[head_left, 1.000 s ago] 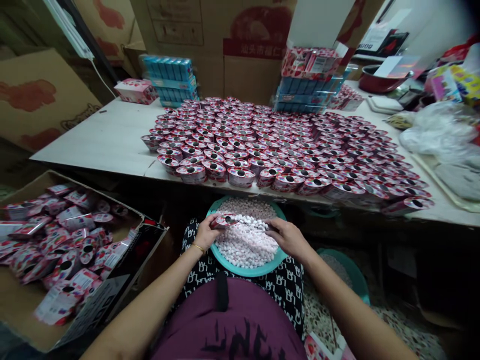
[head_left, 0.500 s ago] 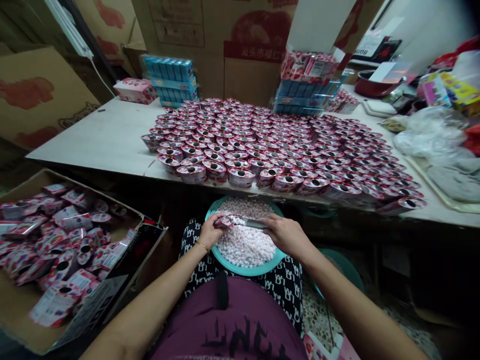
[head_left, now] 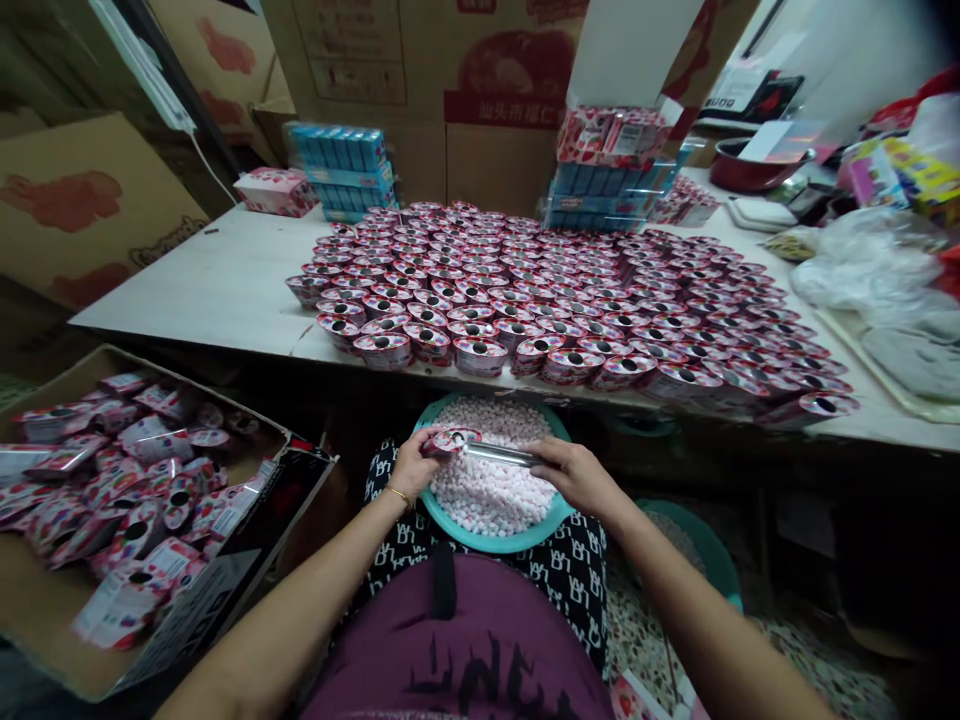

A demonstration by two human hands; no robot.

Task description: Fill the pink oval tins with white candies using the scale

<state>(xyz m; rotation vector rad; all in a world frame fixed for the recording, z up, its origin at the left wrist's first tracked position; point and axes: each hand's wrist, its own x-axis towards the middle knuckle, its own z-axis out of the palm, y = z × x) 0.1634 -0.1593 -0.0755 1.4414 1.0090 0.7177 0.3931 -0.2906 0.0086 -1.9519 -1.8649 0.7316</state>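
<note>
Silver tube-like tool [head_left: 501,454], pinched by the right hand [head_left: 576,473], should align squarely with the opening of the printed pack [head_left: 444,442] the left hand [head_left: 412,468] pinches, above the near teal basin's [head_left: 495,545] pellets [head_left: 495,500].

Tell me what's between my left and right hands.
The head view shows a printed packet in the left hand and a silvery tool in the right hand, above white pellets in a teal basin.

We could pass a hand over the white tabletop [head_left: 180,290] at the frame's left. At centre, crowded packs [head_left: 555,305] block a low forward reach; below them, the metal tool [head_left: 499,455] bars the space between our left hand [head_left: 415,465] and right hand [head_left: 576,472].
</note>
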